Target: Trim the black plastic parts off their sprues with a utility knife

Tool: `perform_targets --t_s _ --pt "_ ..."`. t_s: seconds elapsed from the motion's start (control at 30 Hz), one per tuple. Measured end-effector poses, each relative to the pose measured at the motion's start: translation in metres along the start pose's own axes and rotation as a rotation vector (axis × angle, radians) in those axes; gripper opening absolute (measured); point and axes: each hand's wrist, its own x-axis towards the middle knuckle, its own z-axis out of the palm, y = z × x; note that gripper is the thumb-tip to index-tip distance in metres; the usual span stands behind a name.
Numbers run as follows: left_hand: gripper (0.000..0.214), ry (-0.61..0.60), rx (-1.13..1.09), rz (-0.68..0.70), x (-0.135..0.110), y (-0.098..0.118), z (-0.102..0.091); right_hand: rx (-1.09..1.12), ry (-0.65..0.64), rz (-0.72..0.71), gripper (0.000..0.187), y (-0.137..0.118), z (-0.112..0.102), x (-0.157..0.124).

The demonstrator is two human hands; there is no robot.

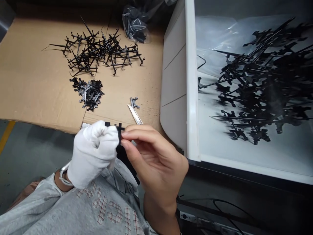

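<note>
My left hand [93, 153], in a white fabric glove, is closed around one end of a black moulded plastic piece [119, 130]. My right hand [154, 156] is bare and pinches the same piece between thumb and forefinger, close to the glove. Part of the piece is hidden by my fingers, and a dark length of it hangs below them. Just beyond my hands, a metal-bladed craft knife [135, 114] lies on the cardboard [36, 71], next to a small grey-and-black moulded part [134, 102].
On the cardboard lie a loose heap of black spiky plastic runners [102, 52] and a smaller heap of cut parts [88, 93]. To the right, a white bin [192, 81] holds many black runners. A dark plastic bag [134, 24] sits at the back.
</note>
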Motion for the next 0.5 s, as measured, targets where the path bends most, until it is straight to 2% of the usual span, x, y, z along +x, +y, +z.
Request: perform_targets --t_s 0.1,0.27,0.5 --pt "0.035 -0.001 0.035 -0.001 -0.0017 -0.0035 -0.0015 -0.002 -0.023 0.031 0.021 0.0034 -0.0004 0.0018" --pt "0.042 0.049 0.134 0.077 -0.0026 -0.0022 -0.0003 -0.018 -0.039 0.013 0.023 0.0019 -0.0036 0.0036" --pt "0.041 0.04 0.192 0.113 -0.002 0.0014 0.0034 -0.093 -0.03 -0.016 0.025 0.0011 -0.0047 0.0049"
